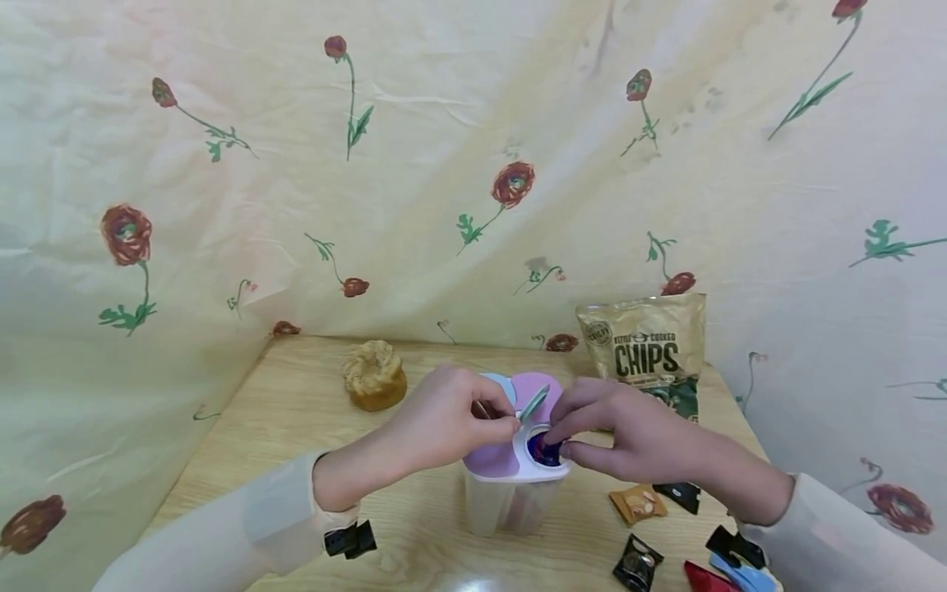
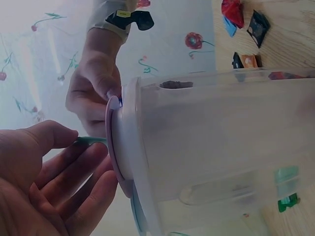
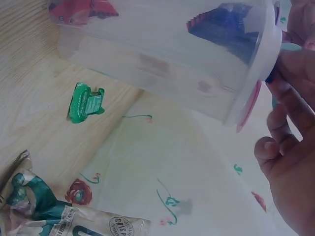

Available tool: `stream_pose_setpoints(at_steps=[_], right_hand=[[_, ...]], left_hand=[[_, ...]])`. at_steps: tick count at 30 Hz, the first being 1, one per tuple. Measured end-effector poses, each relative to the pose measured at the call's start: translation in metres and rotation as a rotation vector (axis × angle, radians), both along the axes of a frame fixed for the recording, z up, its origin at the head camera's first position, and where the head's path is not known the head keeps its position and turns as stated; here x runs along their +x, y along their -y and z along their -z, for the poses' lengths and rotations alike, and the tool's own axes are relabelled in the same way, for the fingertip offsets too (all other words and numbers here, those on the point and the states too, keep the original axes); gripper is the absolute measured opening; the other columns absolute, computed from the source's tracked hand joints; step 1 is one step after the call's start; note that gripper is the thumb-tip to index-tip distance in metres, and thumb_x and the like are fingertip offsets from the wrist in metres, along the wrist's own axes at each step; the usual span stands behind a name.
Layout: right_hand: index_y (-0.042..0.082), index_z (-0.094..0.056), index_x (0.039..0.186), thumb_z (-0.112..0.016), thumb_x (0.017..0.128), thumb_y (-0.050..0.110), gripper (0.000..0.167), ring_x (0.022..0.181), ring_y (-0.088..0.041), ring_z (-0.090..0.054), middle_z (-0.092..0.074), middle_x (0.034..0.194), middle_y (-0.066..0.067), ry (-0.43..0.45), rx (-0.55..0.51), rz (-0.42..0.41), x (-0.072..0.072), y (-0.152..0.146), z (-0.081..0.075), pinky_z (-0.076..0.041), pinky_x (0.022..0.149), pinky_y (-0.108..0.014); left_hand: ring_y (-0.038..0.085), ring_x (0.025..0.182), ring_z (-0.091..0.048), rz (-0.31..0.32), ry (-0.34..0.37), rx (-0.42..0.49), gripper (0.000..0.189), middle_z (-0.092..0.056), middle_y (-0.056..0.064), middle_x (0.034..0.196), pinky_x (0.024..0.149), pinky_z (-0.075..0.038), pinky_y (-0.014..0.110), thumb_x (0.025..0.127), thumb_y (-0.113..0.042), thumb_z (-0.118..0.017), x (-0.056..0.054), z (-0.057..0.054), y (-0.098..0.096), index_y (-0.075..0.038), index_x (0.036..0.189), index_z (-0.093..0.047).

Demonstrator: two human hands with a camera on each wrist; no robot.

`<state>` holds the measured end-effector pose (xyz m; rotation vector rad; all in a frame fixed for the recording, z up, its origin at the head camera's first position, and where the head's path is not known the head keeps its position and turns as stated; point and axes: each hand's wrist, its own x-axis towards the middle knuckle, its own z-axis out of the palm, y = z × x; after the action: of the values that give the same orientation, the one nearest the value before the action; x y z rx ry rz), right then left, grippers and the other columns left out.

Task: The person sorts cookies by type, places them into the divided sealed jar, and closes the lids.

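Observation:
A tall clear plastic container (image 1: 491, 510) stands on the table, topped by a white lid with lilac, pink and light blue flaps. With thumb and finger my left hand (image 1: 436, 423) pinches a raised mint-green flap (image 1: 534, 403) above the round opening. My right hand (image 1: 636, 423) has its thumb and index finger at the dark blue wrapped packet (image 1: 542, 450) in that opening. Most of this packet shows through the container wall in the right wrist view, below the fingertips. A red packet (image 3: 81, 11) lies at the container's bottom.
A gold chips bag (image 1: 644, 341) stands behind my right hand. Orange (image 1: 638, 503), black (image 1: 638, 563) and red (image 1: 706, 578) packets lie at the right. A round braided bun (image 1: 374, 376) sits at the back left. A green packet (image 3: 86, 103) lies beyond the container.

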<state>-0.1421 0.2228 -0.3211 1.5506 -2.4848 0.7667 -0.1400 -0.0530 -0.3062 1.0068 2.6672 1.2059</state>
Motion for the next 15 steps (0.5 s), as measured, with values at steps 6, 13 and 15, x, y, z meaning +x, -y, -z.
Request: stream_pose_setpoints(at_steps=[6,13,15], right_hand=[[0.028,-0.077,0.114,-0.066,0.099,0.010,0.026,0.090,0.000,-0.056,-0.072,0.105,0.019,0.000,0.079,-0.048,0.003,0.005,0.002,-0.051,0.075,-0.019],[0.028,-0.075,0.111,-0.076,0.093,0.012,0.024,0.084,-0.002,-0.064,-0.073,0.107,0.014,0.118,-0.039,0.007,-0.002,-0.003,0.000,-0.054,0.070,-0.023],[0.029,-0.075,0.110,-0.079,0.091,0.013,0.025,0.076,0.000,-0.060,-0.074,0.106,0.015,0.143,-0.060,0.048,-0.005,-0.009,-0.002,-0.052,0.063,-0.021]], left_hand=[[-0.003,0.069,-0.062,-0.005,-0.002,0.004,0.009,-0.070,-0.022,0.072,0.064,-0.052,0.022,0.088,-0.022,-0.076,0.000,0.000,-0.001,-0.024,0.080,-0.079],[-0.003,0.070,-0.063,-0.017,0.006,0.002,0.008,-0.070,-0.020,0.073,0.066,-0.053,0.022,0.088,-0.022,-0.076,0.000,0.000,-0.002,-0.023,0.081,-0.080],[-0.002,0.070,-0.063,-0.019,0.006,0.003,0.008,-0.070,-0.020,0.074,0.066,-0.053,0.022,0.088,-0.022,-0.076,0.000,0.000,-0.003,-0.023,0.081,-0.079]])
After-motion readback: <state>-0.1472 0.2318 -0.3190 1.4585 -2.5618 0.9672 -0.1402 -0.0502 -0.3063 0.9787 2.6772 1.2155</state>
